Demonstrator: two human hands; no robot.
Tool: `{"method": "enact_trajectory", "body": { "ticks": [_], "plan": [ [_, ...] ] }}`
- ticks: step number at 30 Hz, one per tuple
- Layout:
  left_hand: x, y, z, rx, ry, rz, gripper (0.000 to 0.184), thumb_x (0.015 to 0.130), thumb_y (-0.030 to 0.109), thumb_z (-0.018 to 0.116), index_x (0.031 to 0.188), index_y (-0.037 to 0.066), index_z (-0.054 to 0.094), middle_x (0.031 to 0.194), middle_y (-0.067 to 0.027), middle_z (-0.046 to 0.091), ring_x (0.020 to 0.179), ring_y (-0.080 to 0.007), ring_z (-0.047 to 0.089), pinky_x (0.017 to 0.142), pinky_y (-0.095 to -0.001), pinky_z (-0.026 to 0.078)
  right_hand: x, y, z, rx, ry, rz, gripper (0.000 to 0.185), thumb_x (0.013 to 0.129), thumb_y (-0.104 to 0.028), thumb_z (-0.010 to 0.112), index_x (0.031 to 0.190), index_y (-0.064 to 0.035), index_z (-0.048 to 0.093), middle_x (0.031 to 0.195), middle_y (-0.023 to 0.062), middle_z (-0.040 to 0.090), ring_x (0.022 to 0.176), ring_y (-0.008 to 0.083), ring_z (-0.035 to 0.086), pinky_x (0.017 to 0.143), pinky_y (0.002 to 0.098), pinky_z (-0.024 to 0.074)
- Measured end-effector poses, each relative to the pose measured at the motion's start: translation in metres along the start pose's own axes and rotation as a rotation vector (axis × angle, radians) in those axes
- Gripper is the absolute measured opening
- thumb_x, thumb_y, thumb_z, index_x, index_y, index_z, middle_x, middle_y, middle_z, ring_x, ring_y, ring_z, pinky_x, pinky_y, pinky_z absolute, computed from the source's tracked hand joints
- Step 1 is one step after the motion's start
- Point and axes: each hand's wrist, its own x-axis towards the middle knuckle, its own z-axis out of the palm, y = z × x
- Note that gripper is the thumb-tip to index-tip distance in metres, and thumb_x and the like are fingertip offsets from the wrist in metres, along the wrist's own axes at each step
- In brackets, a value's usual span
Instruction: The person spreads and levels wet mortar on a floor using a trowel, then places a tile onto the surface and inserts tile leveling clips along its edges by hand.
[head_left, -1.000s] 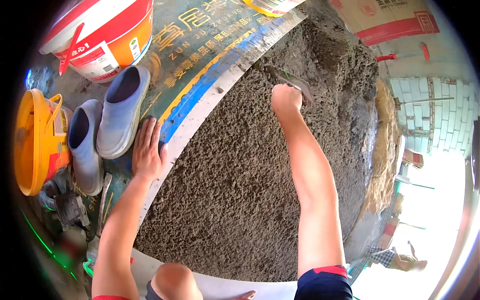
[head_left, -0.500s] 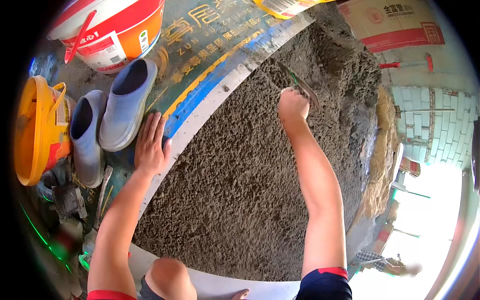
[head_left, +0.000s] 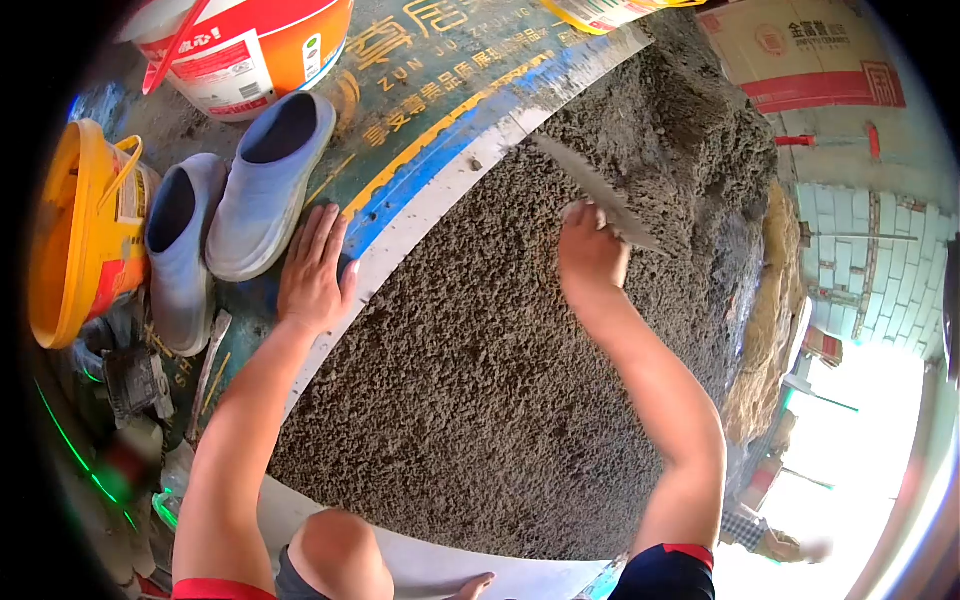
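My right hand (head_left: 592, 258) is closed around the handle of a trowel (head_left: 600, 190), whose long grey blade lies across the mortar just beyond my knuckles. Coarse grey-brown mortar (head_left: 480, 390) spreads over the middle of the view, fairly level close to me and heaped towards the far right. My left hand (head_left: 318, 275) rests flat with its fingers stretched out on the printed green floor sheet (head_left: 430, 75), beside a white edge strip (head_left: 440, 190) that borders the mortar. Right by its fingertips stands a pair of grey-blue clogs (head_left: 262, 205).
A yellow bucket (head_left: 120, 235) lies left of the clogs, and a white-and-orange bucket (head_left: 275, 60) stands behind them. Another yellow container (head_left: 600, 12) is at the top. A cardboard panel (head_left: 800, 45) leans at the far right. My knee (head_left: 340, 550) is at the bottom.
The trowel blade has turned so its broad face shows more. My right elbow has swung outward to the right. My left hand stays on the sheet, while the view has shifted slightly.
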Motion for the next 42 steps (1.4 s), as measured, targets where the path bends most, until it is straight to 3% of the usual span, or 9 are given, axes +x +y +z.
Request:
{"method": "enact_trajectory", "body": {
  "ticks": [8,12,14,16,25,31,34,36,42],
  "plan": [
    [0.0,-0.002,0.004,0.015,0.032,0.024,0.061,0.092,0.027,0.056,0.145,0.002,0.037,0.156,-0.0124,0.03,0.144,-0.0312,0.028,0.119,-0.0437,0.025,0.019,-0.019,0.009,0.025,0.246,-0.047,0.041,0.088,-0.015,0.06,0.127,-0.0031,0.051,0.115,0.013,0.06,0.101,0.0285,0.065,0.076,0.0412,0.0586],
    [0.001,-0.004,0.005,0.026,0.024,0.022,0.061,0.092,0.027,0.056,0.145,0.003,0.037,0.157,-0.0115,0.029,0.145,-0.0305,0.027,0.119,-0.0433,0.025,-0.021,-0.03,0.007,0.12,0.236,-0.212,0.043,0.088,-0.012,0.059,0.131,-0.0051,0.056,0.123,0.0186,0.059,0.115,0.0361,0.058,0.095,0.0519,0.0501],
    [0.001,-0.003,0.005,0.034,0.01,0.007,0.061,0.093,0.028,0.056,0.146,0.003,0.037,0.157,-0.0113,0.028,0.145,-0.0301,0.026,0.119,-0.043,0.024,-0.061,-0.004,-0.021,-0.106,0.13,-0.383,0.04,0.087,-0.008,0.058,0.127,-0.0064,0.06,0.129,0.0199,0.058,0.116,0.0356,0.058,0.101,0.0551,0.0439],
    [0.001,-0.004,0.004,0.024,0.008,0.001,0.061,0.093,0.028,0.056,0.146,0.003,0.037,0.157,-0.0113,0.028,0.145,-0.0298,0.026,0.119,-0.043,0.024,-0.082,0.017,-0.018,0.825,0.128,0.006,0.04,0.087,-0.005,0.057,0.127,-0.0081,0.061,0.127,0.0184,0.06,0.119,0.0325,0.057,0.1,0.0536,0.0442],
    [0.001,-0.001,0.005,0.04,0.005,0.02,0.063,0.094,0.027,0.055,0.148,0.004,0.033,0.155,-0.0126,0.03,0.145,-0.0322,0.025,0.119,-0.0443,0.023,-0.097,0.111,0.043,0.707,-0.513,-0.042,0.037,0.077,0.003,0.06,0.105,-0.0189,0.072,0.112,0.0077,0.063,0.122,0.0299,0.049,0.117,0.0551,0.0206],
    [0.001,-0.005,0.012,0.084,0.034,0.042,0.062,0.094,0.028,0.053,0.149,0.006,0.033,0.157,-0.0108,0.028,0.146,-0.0307,0.025,0.12,-0.0441,0.023,-0.115,0.057,0.105,0.51,-0.129,-0.242,0.033,0.082,-0.001,0.059,0.112,-0.0126,0.069,0.12,0.0096,0.059,0.124,0.0287,0.049,0.115,0.0572,0.0253],
    [0.0,-0.005,0.013,0.069,0.054,0.049,0.063,0.094,0.029,0.053,0.149,0.005,0.032,0.157,-0.0107,0.028,0.146,-0.0306,0.024,0.12,-0.0438,0.023,-0.117,0.039,0.085,1.047,0.035,0.48,0.033,0.091,-0.009,0.057,0.124,-0.0087,0.061,0.125,0.0102,0.057,0.125,0.0274,0.049,0.115,0.0561,0.028],
    [0.0,-0.004,0.01,0.086,0.013,0.034,0.064,0.095,0.029,0.052,0.15,0.004,0.031,0.158,-0.0104,0.027,0.146,-0.0303,0.023,0.12,-0.0437,0.022,-0.114,0.029,0.055,1.567,-0.47,1.009,0.04,0.099,-0.02,0.053,0.135,-0.0035,0.05,0.125,0.0147,0.055,0.125,0.0276,0.05,0.111,0.0477,0.0355],
    [0.002,-0.003,0.008,0.079,-0.007,0.027,0.065,0.095,0.03,0.052,0.15,0.004,0.03,0.158,-0.0115,0.026,0.147,-0.031,0.022,0.12,-0.0443,0.021,-0.097,-0.033,0.131,2.161,0.44,1.152,0.042,0.1,-0.037,0.058,0.121,-0.0011,0.057,0.09,0.0028,0.058,0.078,0.0102,0.053,0.068,0.0264,0.0458]
  ]
}}
